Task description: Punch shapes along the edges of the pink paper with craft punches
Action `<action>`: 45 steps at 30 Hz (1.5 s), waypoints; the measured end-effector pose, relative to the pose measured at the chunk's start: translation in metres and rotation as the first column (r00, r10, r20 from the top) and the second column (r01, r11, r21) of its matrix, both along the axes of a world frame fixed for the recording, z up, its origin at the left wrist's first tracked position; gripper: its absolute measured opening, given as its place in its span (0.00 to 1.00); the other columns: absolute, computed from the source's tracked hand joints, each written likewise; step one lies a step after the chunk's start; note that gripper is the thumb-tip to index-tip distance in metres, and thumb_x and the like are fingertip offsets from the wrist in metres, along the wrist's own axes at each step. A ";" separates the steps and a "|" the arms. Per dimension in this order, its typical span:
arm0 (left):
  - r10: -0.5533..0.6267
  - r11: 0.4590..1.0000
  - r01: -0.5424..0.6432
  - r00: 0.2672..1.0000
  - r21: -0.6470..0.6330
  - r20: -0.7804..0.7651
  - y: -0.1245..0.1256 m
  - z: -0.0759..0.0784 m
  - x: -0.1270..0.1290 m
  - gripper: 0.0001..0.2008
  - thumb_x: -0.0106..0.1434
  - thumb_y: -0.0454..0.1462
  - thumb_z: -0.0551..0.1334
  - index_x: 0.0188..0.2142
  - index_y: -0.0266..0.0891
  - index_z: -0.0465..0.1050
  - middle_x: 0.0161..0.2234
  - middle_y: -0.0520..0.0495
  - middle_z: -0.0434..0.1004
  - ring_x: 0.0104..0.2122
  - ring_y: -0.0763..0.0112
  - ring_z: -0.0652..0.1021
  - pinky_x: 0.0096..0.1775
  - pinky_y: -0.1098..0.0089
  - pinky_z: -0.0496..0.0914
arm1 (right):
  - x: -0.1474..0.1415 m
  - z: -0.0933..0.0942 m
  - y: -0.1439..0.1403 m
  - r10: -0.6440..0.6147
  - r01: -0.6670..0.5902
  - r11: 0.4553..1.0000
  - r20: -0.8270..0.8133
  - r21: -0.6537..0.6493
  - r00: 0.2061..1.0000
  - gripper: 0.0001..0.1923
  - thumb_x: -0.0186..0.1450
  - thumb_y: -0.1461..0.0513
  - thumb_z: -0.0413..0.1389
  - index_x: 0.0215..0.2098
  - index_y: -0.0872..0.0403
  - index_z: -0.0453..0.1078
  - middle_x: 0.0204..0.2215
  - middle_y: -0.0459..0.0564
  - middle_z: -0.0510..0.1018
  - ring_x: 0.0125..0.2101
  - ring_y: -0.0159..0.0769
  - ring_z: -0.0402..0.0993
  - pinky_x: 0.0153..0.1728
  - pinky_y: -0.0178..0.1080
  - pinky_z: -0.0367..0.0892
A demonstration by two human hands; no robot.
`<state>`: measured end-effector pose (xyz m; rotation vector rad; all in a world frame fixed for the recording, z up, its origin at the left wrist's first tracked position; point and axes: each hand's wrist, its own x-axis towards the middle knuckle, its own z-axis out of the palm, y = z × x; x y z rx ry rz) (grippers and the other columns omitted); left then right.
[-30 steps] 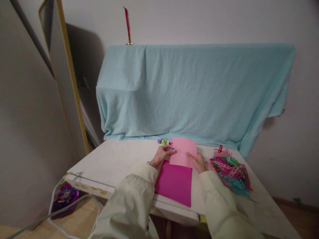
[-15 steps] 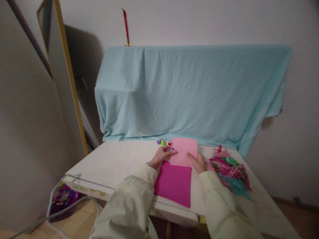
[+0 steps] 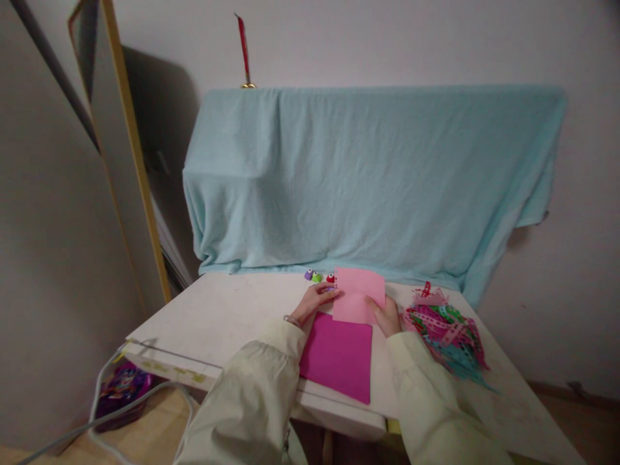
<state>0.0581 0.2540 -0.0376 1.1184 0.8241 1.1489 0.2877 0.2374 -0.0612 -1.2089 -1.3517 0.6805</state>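
Note:
My right hand (image 3: 386, 316) grips a sheet of pink paper (image 3: 358, 294) at its lower right, thumb on the front and fingers behind. At the sheet's left edge, my left hand (image 3: 317, 301) is closed around a small purple paper punch (image 3: 330, 289), mostly hidden by the fingers. A short row of small marks or holes runs down that edge above the fingertips. Below the pink sheet, magenta paper (image 3: 339, 357) lies flat on the white table (image 3: 232, 316). Just beyond my left hand sit a purple punch (image 3: 309, 274), a green one (image 3: 316, 277) and a red one (image 3: 330, 278).
A tangled heap of patterned paper strips (image 3: 448, 329) lies right of my right hand. Light blue cloth (image 3: 368, 181) drapes over something behind the table. Left of the table are a wood-framed mirror (image 3: 116, 148), a pale cable (image 3: 145, 392) and a purple package (image 3: 123, 387).
The purple punch is now more covered by my left fingers. The pink sheet has shifted very slightly right, its upper right corner bending a little. Both hands keep nearly the same places.

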 end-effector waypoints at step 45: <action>0.471 0.754 0.061 0.643 0.654 -0.604 -0.001 -0.002 -0.030 0.14 0.58 0.38 0.61 0.44 0.41 0.75 0.43 0.44 0.73 0.41 0.64 0.74 0.47 0.67 0.67 | 0.006 0.015 -0.006 -0.265 0.245 0.961 -0.176 -0.124 0.948 0.15 0.52 0.56 0.58 0.33 0.58 0.75 0.28 0.52 0.80 0.30 0.42 0.74 0.28 0.37 0.67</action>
